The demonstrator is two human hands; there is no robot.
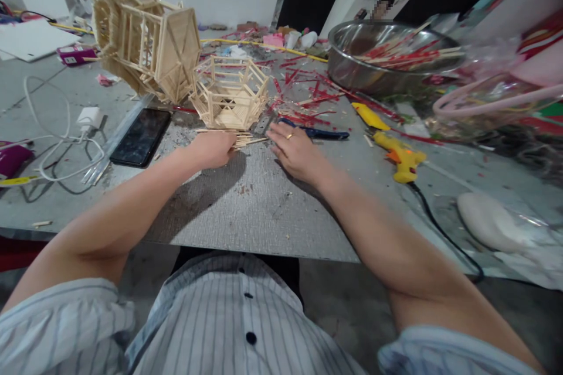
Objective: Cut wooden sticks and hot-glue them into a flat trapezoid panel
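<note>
My left hand (pixel 214 150) is closed over a small bunch of thin wooden sticks (pixel 246 140) low on the table; its fingertips are partly hidden. To the right, my right hand (pixel 295 150), with a ring on one finger, lies with fingers stretched out, close to the end of one longer stick. Whether it touches that stick I cannot tell. Just behind the sticks stands a small open six-sided frame of sticks (pixel 233 112). Blue-handled pliers (pixel 325 133) lie beyond my right hand, partly covered by it.
A larger stick lantern-like structure (pixel 178 53) stands back left, near a black phone (pixel 141 137) and a white charger (pixel 89 120). On the right are a yellow glue gun (pixel 402 155) with its cord and a steel bowl (pixel 352 70). Red scraps (pixel 303 94) litter the back.
</note>
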